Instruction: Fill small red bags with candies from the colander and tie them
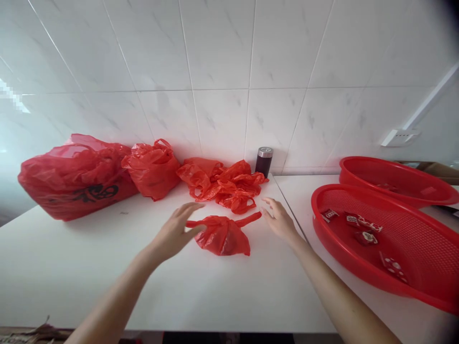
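A small knotted red plastic bag point(223, 235) lies on the white table point(107, 267), its two handle ends sticking out left and right. My left hand point(177, 231) hovers just left of it with fingers spread and loose, the thumb near the left handle end. My right hand point(278, 219) is open just right of the bag, fingers stretched toward the right handle end. Neither hand holds anything.
A big filled red bag point(75, 177), a smaller tied one point(153, 168) and a heap of empty red bags point(225, 184) lie along the tiled wall. A dark cup with a metal lid point(264, 161) stands behind. Two red mesh baskets point(412, 267) with small red packets sit right.
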The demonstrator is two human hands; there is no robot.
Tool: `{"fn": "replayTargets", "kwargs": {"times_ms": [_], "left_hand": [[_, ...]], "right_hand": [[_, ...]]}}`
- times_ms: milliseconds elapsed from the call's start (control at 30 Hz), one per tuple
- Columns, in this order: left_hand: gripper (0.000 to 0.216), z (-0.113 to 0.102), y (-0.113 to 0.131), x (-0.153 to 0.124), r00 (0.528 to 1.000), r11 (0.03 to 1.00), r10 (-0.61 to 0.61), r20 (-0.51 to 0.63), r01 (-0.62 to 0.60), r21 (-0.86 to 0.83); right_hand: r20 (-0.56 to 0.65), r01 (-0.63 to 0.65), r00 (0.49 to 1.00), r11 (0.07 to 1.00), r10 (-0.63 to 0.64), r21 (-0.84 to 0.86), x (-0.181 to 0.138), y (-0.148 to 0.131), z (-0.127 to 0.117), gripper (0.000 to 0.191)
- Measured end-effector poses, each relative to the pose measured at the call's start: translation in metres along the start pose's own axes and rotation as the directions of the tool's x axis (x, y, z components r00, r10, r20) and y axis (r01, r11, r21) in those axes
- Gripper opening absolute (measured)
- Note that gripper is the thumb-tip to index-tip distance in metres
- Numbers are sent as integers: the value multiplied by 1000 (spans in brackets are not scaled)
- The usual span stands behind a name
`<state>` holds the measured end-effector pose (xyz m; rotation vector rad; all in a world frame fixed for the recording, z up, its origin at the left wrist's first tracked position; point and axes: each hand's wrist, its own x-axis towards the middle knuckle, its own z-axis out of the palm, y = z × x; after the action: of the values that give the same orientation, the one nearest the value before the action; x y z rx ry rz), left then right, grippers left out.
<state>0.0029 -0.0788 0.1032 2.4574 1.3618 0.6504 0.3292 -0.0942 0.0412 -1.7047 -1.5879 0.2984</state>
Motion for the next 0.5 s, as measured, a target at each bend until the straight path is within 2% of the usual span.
{"fn": "replayTargets", "kwargs": {"times_ms": [67, 100, 167, 233, 300, 400, 500], "left_hand": [[58, 20, 20, 13, 983, 983, 155, 94, -163, 83], [61, 30, 26, 19, 966, 970, 186, 178, -210, 124], [63, 44, 30, 28, 929, 958, 154, 336, -224, 180], [55, 47, 21, 30, 910, 962, 80, 408, -177, 207], [44, 38, 1, 25, 918, 966, 22, 395, -121, 229], [39, 9, -38, 4, 933, 958, -91, 347, -13, 286], [43, -26, -86, -25, 935, 924, -244, 258, 144, 353]], "right_hand": [[-113, 37, 993, 999, -40, -33, 17, -4, 6, 38], [-123, 46, 991, 998, -52, -46, 26, -6, 11, 36], [-66, 59, 996, 996, -63, -67, 43, -8, 22, 28], [34, 80, 996, 993, -77, -82, 52, -5, 35, 19], [121, 100, 989, 990, -88, -98, 52, 2, 48, 20], [151, 99, 985, 988, -80, -119, 43, 17, 63, 40], [108, 78, 992, 991, -66, -110, 36, 24, 66, 19]]}}
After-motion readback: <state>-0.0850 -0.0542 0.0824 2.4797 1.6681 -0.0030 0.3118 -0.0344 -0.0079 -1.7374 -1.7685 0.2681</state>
